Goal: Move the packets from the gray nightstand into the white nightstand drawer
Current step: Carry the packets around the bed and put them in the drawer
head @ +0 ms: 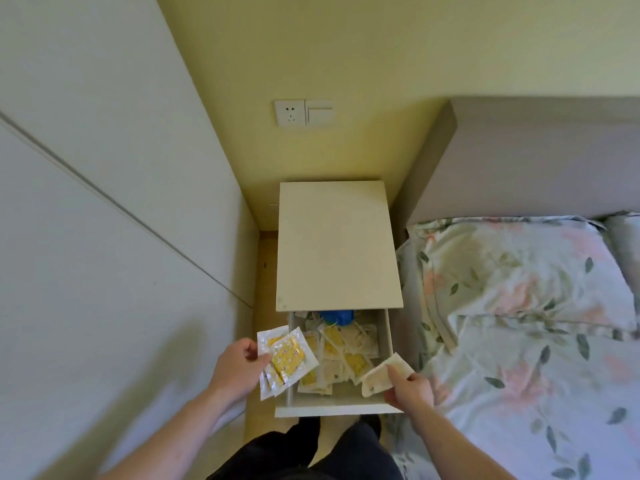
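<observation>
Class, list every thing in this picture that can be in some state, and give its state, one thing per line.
White nightstand drawer: pulled open, holding many packets.
Packets in drawer: lying loose in a heap.
Blue thing: at the drawer's back, partly hidden.
Left hand: gripping a fan of yellow packets over the drawer's left edge.
Right hand: pinching a pale packet above the drawer's right front corner.
Wall socket: nothing plugged in.

Yellow packets (285,358), white nightstand (337,244), floral pillow (512,268), blue item (336,317)
</observation>
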